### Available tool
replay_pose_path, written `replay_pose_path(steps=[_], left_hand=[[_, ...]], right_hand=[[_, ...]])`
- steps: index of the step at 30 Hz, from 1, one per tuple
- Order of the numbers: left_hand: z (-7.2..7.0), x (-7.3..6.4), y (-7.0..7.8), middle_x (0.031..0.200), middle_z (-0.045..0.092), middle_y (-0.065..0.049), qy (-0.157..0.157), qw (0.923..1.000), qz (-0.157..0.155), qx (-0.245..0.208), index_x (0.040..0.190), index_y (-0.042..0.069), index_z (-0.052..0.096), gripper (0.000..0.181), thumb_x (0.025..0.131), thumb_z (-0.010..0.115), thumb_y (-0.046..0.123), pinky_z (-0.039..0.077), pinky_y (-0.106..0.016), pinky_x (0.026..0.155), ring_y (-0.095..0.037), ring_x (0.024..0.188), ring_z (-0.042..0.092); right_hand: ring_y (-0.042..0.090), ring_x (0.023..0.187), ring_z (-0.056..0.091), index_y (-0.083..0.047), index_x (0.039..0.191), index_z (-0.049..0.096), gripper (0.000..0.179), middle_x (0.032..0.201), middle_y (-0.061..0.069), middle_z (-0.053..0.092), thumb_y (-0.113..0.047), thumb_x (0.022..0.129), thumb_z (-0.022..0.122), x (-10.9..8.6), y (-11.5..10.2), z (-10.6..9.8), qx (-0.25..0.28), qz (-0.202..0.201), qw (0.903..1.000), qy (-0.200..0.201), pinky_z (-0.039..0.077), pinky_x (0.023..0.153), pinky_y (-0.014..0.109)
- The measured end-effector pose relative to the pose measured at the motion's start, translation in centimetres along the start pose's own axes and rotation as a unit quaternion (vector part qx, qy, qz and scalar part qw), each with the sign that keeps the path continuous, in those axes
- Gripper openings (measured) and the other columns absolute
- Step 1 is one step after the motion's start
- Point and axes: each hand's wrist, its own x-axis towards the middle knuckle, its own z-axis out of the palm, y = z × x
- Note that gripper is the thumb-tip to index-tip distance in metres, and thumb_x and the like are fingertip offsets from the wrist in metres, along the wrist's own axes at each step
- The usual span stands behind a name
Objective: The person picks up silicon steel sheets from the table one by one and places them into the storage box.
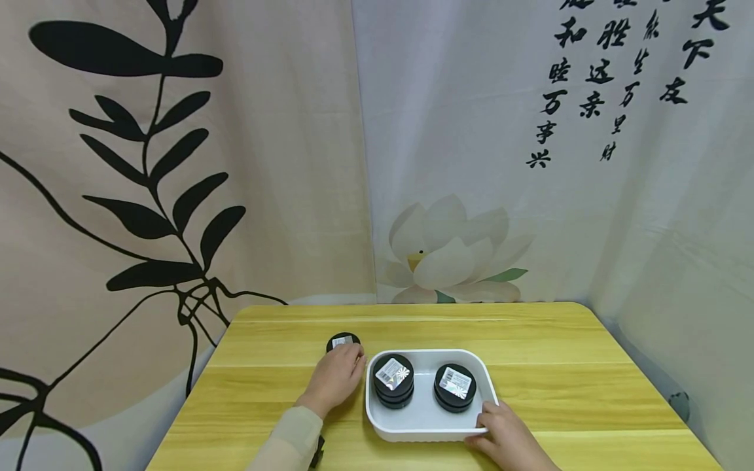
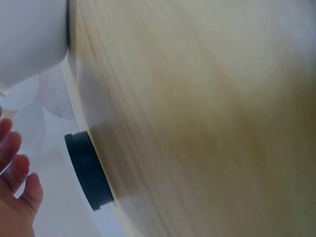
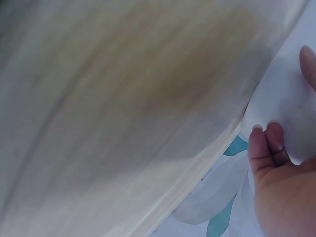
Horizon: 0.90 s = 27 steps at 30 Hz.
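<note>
A white rectangular tray [image 1: 432, 433] with rounded corners sits on the table. My right hand [image 1: 505, 433] holds its near right corner, thumb outside and fingers over the rim; the right wrist view has the thumb and fingers around the tray wall [image 3: 291, 94]. Inside the tray stand a left stack of flat black round pieces [image 1: 393, 379] and a right stack [image 1: 455, 387], each with a barcode label on top. Left of the tray, my left hand [image 1: 337, 378] is beside another black round piece [image 1: 343, 339], fingers loosely bent. The left wrist view shows a gap between fingertips and that piece [image 2: 89, 170].
The tray and the loose round piece stand on a yellow wood-grain table [image 1: 548, 347]. Behind the table hangs a pale curtain [image 1: 294, 163] printed with black leaves, a lotus and writing. A dark band [image 1: 318, 451] shows at the left wrist.
</note>
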Motion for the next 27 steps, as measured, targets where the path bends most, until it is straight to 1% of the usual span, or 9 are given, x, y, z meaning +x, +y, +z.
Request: replay_pose_path(steps=[5,9,11,14,21,24,27], left_hand=[[-0.1,0.1,-0.4,0.097,0.062,0.003,-0.003,0.9999,-0.012,-0.004,0.103,0.017,0.061,0.014,0.102,0.056,0.030,0.053,-0.037,0.083,-0.015,0.090,0.058],[-0.1,0.1,-0.7,0.100,0.063,0.001,-0.006,0.9998,-0.021,-0.003,0.105,0.015,0.062,0.016,0.101,0.060,0.031,0.053,-0.039,0.084,-0.017,0.095,0.061],[0.0,0.1,-1.0,0.105,0.065,-0.001,-0.007,0.9996,-0.026,-0.001,0.108,0.014,0.063,0.019,0.100,0.061,0.032,0.054,-0.040,0.088,-0.019,0.100,0.062],[0.2,0.1,-1.4,0.110,0.065,-0.003,-0.013,0.9994,-0.032,0.002,0.112,0.012,0.064,0.025,0.100,0.062,0.033,0.054,-0.040,0.090,-0.021,0.105,0.063],[0.1,0.2,-2.0,0.105,0.061,-0.003,-0.021,0.9988,-0.043,0.010,0.116,0.009,0.063,0.033,0.098,0.064,0.037,0.053,-0.043,0.086,-0.022,0.099,0.060],[0.2,0.3,-2.3,0.107,0.060,-0.004,-0.025,0.9982,-0.055,0.005,0.119,0.009,0.063,0.036,0.097,0.065,0.038,0.053,-0.044,0.088,-0.023,0.101,0.059],[0.3,0.4,-2.5,0.112,0.060,-0.006,-0.032,0.9971,-0.069,0.004,0.123,0.010,0.062,0.043,0.095,0.067,0.042,0.052,-0.047,0.092,-0.025,0.106,0.058]], right_hand=[[0.002,0.078,0.045,-0.023,0.073,0.070,0.022,0.080,-0.020,0.050,-0.039,0.077,0.084,0.0,0.0,0.0,0.001,0.004,1.0000,-0.001,0.044,0.069,0.028],[0.002,0.077,0.046,-0.023,0.073,0.070,0.022,0.080,-0.019,0.051,-0.039,0.076,0.084,0.0,-0.1,-0.1,-0.003,0.003,1.0000,0.000,0.044,0.069,0.028],[0.002,0.078,0.046,-0.023,0.073,0.070,0.022,0.081,-0.019,0.051,-0.039,0.077,0.084,0.0,-0.1,-0.1,-0.002,0.005,1.0000,-0.003,0.044,0.069,0.028],[0.003,0.078,0.046,-0.022,0.074,0.070,0.022,0.081,-0.019,0.051,-0.040,0.077,0.084,0.0,-0.2,-0.1,0.002,0.009,0.9999,-0.007,0.044,0.070,0.028],[0.002,0.077,0.046,-0.023,0.072,0.069,0.023,0.080,-0.019,0.050,-0.039,0.076,0.084,0.0,0.0,0.1,-0.003,-0.001,1.0000,0.003,0.044,0.068,0.028],[0.002,0.076,0.045,-0.023,0.072,0.069,0.023,0.079,-0.019,0.050,-0.039,0.076,0.084,0.0,0.0,0.1,-0.005,-0.002,1.0000,0.005,0.043,0.068,0.028],[0.002,0.076,0.045,-0.023,0.072,0.068,0.024,0.079,-0.019,0.049,-0.040,0.077,0.084,0.0,0.0,0.1,-0.005,0.000,1.0000,0.004,0.043,0.068,0.028]])
